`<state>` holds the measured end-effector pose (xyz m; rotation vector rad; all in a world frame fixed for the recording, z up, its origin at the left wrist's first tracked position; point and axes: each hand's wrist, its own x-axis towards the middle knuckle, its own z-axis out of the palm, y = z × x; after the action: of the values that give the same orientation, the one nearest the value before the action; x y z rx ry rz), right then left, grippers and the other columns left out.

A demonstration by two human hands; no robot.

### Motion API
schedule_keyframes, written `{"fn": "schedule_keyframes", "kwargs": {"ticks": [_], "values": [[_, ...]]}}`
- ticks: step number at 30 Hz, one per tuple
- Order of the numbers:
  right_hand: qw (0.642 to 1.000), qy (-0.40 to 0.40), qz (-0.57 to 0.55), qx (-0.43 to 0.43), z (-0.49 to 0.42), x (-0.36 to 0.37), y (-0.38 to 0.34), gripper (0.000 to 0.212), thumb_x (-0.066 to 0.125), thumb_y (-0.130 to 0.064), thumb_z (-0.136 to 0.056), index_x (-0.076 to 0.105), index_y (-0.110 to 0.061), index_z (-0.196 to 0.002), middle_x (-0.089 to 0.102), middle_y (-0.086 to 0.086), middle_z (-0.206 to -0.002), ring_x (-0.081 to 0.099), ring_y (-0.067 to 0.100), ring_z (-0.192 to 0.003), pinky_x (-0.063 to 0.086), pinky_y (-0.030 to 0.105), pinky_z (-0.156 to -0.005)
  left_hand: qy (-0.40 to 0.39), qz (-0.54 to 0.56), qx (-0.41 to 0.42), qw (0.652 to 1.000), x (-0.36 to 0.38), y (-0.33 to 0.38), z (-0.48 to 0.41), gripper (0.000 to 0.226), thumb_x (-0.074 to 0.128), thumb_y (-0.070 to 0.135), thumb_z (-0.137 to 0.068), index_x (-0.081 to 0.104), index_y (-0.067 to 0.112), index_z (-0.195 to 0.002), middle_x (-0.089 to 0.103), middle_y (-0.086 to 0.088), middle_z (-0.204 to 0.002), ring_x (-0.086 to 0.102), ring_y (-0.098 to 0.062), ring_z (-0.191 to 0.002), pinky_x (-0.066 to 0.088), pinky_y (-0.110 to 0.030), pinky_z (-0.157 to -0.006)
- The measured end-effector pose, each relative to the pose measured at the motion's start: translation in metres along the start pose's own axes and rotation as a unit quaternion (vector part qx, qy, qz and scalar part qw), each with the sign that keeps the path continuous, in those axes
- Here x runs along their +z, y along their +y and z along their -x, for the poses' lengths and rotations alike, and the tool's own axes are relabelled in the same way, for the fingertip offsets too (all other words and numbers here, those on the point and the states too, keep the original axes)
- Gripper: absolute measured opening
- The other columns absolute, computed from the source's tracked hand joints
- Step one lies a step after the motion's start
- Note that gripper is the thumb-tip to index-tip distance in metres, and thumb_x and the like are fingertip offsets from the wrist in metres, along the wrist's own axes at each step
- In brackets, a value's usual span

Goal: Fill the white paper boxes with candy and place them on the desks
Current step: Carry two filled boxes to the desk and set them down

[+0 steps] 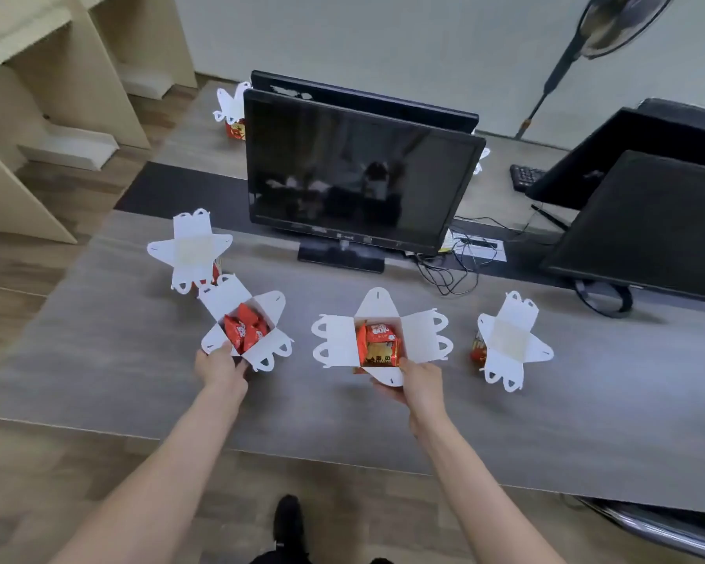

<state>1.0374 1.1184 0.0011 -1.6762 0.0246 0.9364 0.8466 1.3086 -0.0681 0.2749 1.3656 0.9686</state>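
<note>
Several white paper boxes with flaps spread open sit on the grey desk (139, 380). My left hand (219, 365) grips the near flap of the left box (229, 301), which holds red candy packets (245, 330). My right hand (418, 380) grips the near flap of the middle box (336, 339), filled with red and gold candy packets (379, 343). Another box (192, 248) lies behind the left one, over red candy. At the right, a further box (511, 339) stands with a red packet (478, 354) beside it.
A black monitor (355, 177) stands behind the boxes, with cables (452, 270) to its right. Two more monitors (648, 221) and a keyboard (526, 177) are at the right. One filled box (233, 109) sits on the far desk. Shelves (37, 95) stand left, a fan (611, 26) upper right.
</note>
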Motion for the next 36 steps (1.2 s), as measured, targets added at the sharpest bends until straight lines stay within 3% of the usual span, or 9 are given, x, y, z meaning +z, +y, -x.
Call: {"fn": "schedule_keyframes", "kwargs": {"ticks": [7,11,15,17,22,26,29,31,36], "values": [[1.0,0.018,-0.014,0.011,-0.033,0.004,-0.018,0.026,0.048,0.004,-0.091,0.073,-0.003,-0.093,0.078,0.008,-0.076,0.076,0.021,-0.063,0.06,0.03,-0.053,0.005,-0.02,-0.021,1.0,0.025,-0.004,-0.035,0.038,0.039,0.0,-0.1,0.051,0.01,-0.135,0.06,-0.009,-0.122,0.061,-0.027,-0.106,0.052,-0.044,-0.091],[0.999,0.015,-0.028,0.012,-0.053,-0.01,-0.032,0.023,0.05,0.004,-0.092,0.072,-0.001,-0.095,0.078,0.006,-0.074,0.076,0.019,-0.063,0.061,0.03,-0.053,0.055,0.018,-0.016,0.998,0.036,-0.02,-0.026,0.026,0.045,0.03,-0.1,0.059,0.018,-0.119,0.063,-0.005,-0.12,0.064,-0.019,-0.088,0.053,-0.033,-0.07],[0.997,0.031,-0.064,0.017,-0.074,-0.036,-0.048,0.025,0.048,0.003,-0.094,0.067,0.008,-0.111,0.073,0.022,-0.105,0.072,0.043,-0.094,0.062,0.031,-0.054,0.125,0.073,-0.037,0.989,0.06,-0.074,0.01,0.043,0.036,0.046,-0.1,0.057,0.014,-0.121,0.065,-0.009,-0.114,0.06,-0.024,-0.107,0.052,-0.041,-0.095],[0.996,0.04,-0.076,0.017,-0.082,-0.054,-0.06,0.024,0.049,0.003,-0.094,0.065,0.009,-0.111,0.07,0.025,-0.109,0.069,0.048,-0.1,0.061,0.029,-0.053,0.11,0.041,-0.088,0.989,0.083,-0.116,0.041,0.038,0.034,0.042,-0.103,0.054,0.01,-0.099,0.053,-0.006,-0.084,0.053,-0.025,-0.088,0.049,-0.034,-0.076],[0.996,0.048,-0.077,0.006,-0.104,-0.122,-0.09,0.023,0.049,0.0,-0.092,0.071,0.003,-0.098,0.073,0.025,-0.105,0.071,0.045,-0.096,0.056,0.025,-0.047,0.099,-0.031,-0.085,0.991,0.171,-0.205,0.111,0.04,0.041,0.039,-0.102,0.041,0.017,-0.069,0.038,-0.006,-0.064,0.039,-0.014,-0.048,0.029,-0.026,-0.051],[0.995,0.061,-0.077,0.001,-0.123,-0.177,-0.098,0.021,0.049,0.0,-0.094,0.07,0.001,-0.098,0.075,0.017,-0.098,0.075,0.038,-0.084,0.063,0.036,-0.059,-0.06,-0.164,-0.137,0.975,0.227,-0.249,0.138,0.041,0.057,0.05,-0.093,0.057,0.011,-0.079,0.055,-0.005,-0.067,0.052,-0.019,-0.06,0.045,-0.027,-0.058],[0.996,0.059,-0.071,0.002,-0.135,-0.211,-0.098,0.024,0.05,0.002,-0.091,0.073,0.004,-0.098,0.077,0.019,-0.094,0.077,0.031,-0.073,0.064,0.04,-0.065,-0.184,-0.372,-0.156,0.897,0.255,-0.277,0.154,0.048,0.068,0.059,-0.079,0.068,0.012,-0.09,0.075,-0.005,-0.083,0.072,-0.021,-0.078,0.06,-0.029,-0.063],[0.996,0.057,-0.067,-0.004,-0.141,-0.225,-0.098,0.028,0.049,0.003,-0.089,0.076,-0.001,-0.092,0.078,0.017,-0.09,0.076,0.035,-0.077,0.063,0.036,-0.063,-0.206,-0.423,-0.157,0.869,0.265,-0.292,0.159,0.049,0.07,0.06,-0.078,0.071,0.012,-0.09,0.078,-0.004,-0.078,0.074,-0.021,-0.073,0.06,-0.027,-0.056],[0.997,0.054,-0.063,0.003,-0.154,-0.246,-0.096,0.029,0.048,0.001,-0.09,0.077,-0.003,-0.093,0.079,0.014,-0.089,0.075,0.039,-0.087,0.063,0.035,-0.062,-0.186,-0.47,-0.133,0.852,0.275,-0.32,0.158,0.024,0.069,0.036,-0.088,0.068,0.013,-0.094,0.076,-0.006,-0.092,0.069,-0.02,-0.078,0.056,-0.031,-0.072]]}}
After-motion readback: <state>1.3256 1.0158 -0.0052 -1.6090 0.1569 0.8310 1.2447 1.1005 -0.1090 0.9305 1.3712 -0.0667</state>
